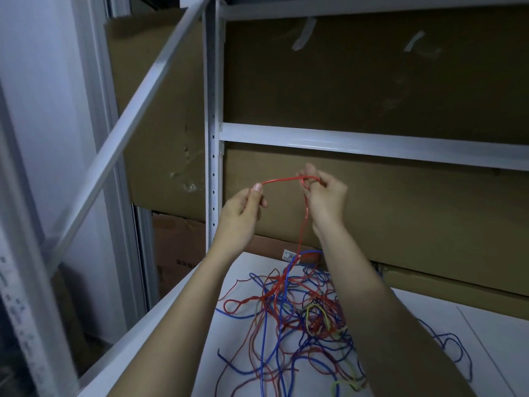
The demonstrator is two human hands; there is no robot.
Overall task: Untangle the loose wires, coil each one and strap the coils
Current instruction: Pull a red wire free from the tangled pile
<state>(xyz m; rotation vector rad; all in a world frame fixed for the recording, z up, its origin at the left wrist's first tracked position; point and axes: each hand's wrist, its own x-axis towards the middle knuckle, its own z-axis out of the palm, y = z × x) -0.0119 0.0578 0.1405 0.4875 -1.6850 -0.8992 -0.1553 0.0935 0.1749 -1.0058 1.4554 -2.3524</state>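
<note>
Untangling step. Left hand (244, 203) pinches the red wire (282, 180); right hand (323, 196) grips its loop, raised above the tangle (297, 313) on the table (501, 333). Next: likely draw red free before coiling.

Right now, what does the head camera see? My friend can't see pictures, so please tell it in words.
Two hands hold a red wire up: the left hand pinches its end, the right hand grips a loop. The wire runs down into a tangle of red, blue and yellow-green wires on a white shelf, with cardboard boxes behind.
</note>
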